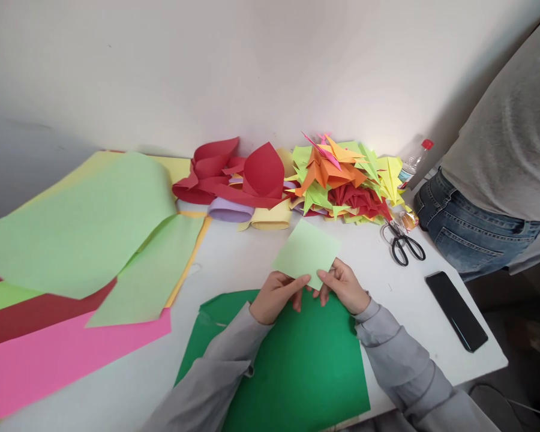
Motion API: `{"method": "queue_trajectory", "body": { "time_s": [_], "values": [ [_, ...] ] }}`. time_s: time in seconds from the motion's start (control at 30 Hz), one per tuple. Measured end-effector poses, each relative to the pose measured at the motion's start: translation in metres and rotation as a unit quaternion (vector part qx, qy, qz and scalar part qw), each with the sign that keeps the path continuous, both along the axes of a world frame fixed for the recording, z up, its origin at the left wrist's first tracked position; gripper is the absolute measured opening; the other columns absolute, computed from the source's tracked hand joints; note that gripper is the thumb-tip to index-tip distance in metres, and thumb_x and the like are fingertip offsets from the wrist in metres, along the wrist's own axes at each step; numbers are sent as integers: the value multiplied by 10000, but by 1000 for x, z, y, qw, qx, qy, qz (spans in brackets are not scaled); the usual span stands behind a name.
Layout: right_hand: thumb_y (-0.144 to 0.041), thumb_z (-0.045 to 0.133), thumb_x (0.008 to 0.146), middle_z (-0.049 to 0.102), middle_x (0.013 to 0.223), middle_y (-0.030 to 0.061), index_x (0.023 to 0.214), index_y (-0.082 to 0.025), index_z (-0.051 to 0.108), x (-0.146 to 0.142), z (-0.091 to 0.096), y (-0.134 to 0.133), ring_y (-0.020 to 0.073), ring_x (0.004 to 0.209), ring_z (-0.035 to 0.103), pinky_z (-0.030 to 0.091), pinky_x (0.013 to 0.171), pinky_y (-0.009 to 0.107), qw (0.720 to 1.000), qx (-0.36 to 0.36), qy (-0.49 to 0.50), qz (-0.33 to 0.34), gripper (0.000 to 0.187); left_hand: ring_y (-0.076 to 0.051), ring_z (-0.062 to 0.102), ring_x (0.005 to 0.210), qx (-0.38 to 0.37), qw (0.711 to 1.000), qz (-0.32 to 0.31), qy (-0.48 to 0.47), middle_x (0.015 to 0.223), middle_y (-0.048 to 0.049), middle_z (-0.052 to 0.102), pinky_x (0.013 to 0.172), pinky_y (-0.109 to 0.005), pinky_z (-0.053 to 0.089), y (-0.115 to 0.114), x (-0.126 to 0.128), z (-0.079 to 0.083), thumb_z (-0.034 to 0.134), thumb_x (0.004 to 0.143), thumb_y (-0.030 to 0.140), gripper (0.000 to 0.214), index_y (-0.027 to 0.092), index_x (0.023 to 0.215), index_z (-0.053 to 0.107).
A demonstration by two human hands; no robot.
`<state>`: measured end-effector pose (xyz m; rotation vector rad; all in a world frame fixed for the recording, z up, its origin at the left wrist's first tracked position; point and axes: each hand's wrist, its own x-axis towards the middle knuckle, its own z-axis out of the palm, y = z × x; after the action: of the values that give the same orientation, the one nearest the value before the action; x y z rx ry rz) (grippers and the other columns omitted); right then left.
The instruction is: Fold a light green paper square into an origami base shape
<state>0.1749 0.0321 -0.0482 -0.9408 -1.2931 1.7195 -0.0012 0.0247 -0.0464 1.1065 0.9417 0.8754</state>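
Grey sleeves point(202, 378) lie across one green sheet point(297, 372); just beyond, one light-green square point(306, 247).
We pinch its near edges between thumbs and fingers, left hand point(273, 295) on the left, right hand point(348, 288) on the right, by the green sheet's far edge; we cannot tell if it touches the table point(414, 306); uneven thumb pressure, we judge, could crease it off line, and a swinging right elbow could knock the phone point(457, 312); we count one square, one phone, one pair of scissors point(401, 237), one red-capped bottle point(414, 161) far right and one other person point(504, 120); far off, the folded paper shapes point(328, 174) overlap too much to count; left, at least two pale-green sheets point(94, 228) cover other colours.
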Motion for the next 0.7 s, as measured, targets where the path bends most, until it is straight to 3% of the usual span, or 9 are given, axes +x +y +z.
{"method": "queue_trajectory", "body": {
  "time_s": [0.07, 0.2, 0.5, 0.7],
  "values": [
    [-504, 627, 792, 660, 545, -31, 854, -182, 469, 1, 0, 0, 99, 379, 586, 431, 376, 176, 1000, 2, 5, -20, 364, -105, 498, 351, -7, 1000, 2, -2, 299, -9, 481, 611, -272, 502, 1, -1, -1, 653, 748, 459, 529, 156, 331, 534],
    [-463, 686, 754, 656, 529, -36, 718, -189, 452, 2, 1, 2, 85, 352, 550, 419, 363, 180, 998, 8, 9, -64, 362, -113, 463, 314, -32, 999, -1, -14, 308, -1, 486, 434, -255, 428, 3, -3, -2, 652, 720, 501, 481, 147, 406, 566],
    [-468, 670, 772, 687, 565, -7, 744, -190, 454, 0, 3, -1, 119, 435, 624, 442, 420, 196, 999, 10, 1, -49, 354, -138, 514, 346, -66, 995, -66, -18, 350, -73, 553, 431, -263, 435, -1, 1, -6, 632, 734, 553, 563, 122, 377, 575],
    [-438, 690, 765, 684, 558, -13, 777, -191, 465, 2, -5, 2, 115, 394, 601, 434, 392, 194, 995, -7, 15, -97, 334, -126, 492, 328, -70, 995, -74, -21, 360, -49, 572, 401, -243, 399, 0, 0, -9, 649, 725, 558, 484, 101, 568, 657]
  ]
}}
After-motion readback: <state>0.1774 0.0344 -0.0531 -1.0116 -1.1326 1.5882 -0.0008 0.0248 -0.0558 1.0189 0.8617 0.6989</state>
